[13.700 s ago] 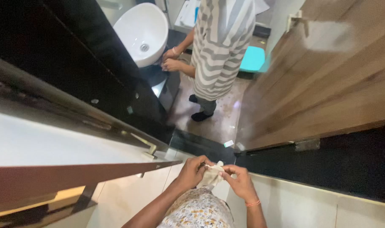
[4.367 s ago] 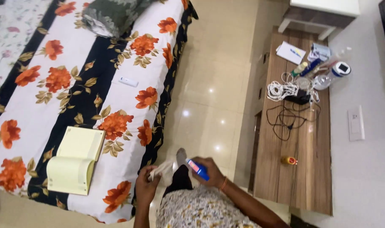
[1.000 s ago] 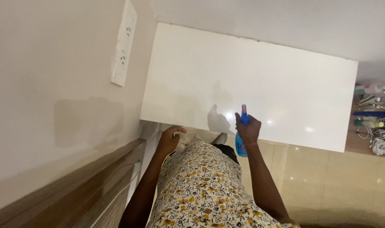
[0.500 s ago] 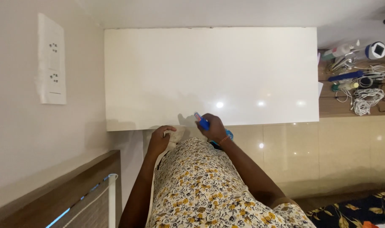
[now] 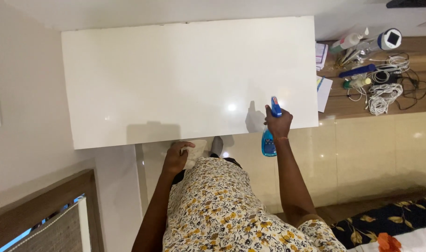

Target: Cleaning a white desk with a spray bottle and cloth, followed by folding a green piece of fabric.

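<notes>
Holding the blue spray bottle (image 5: 269,140) upright in the right hand (image 5: 278,123), fingers closed around its neck, nozzle toward the white tabletop (image 5: 185,74), the person stands at its front edge. The left hand (image 5: 175,157) grips a pale cloth (image 5: 194,151) low, just under that edge. A good spray needs the nozzle near the glossy surface, well apart from the cables (image 5: 383,95) on the wooden shelf (image 5: 409,100)

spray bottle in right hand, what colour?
Blue spray bottle, gripped by the right hand; head view.
</notes>
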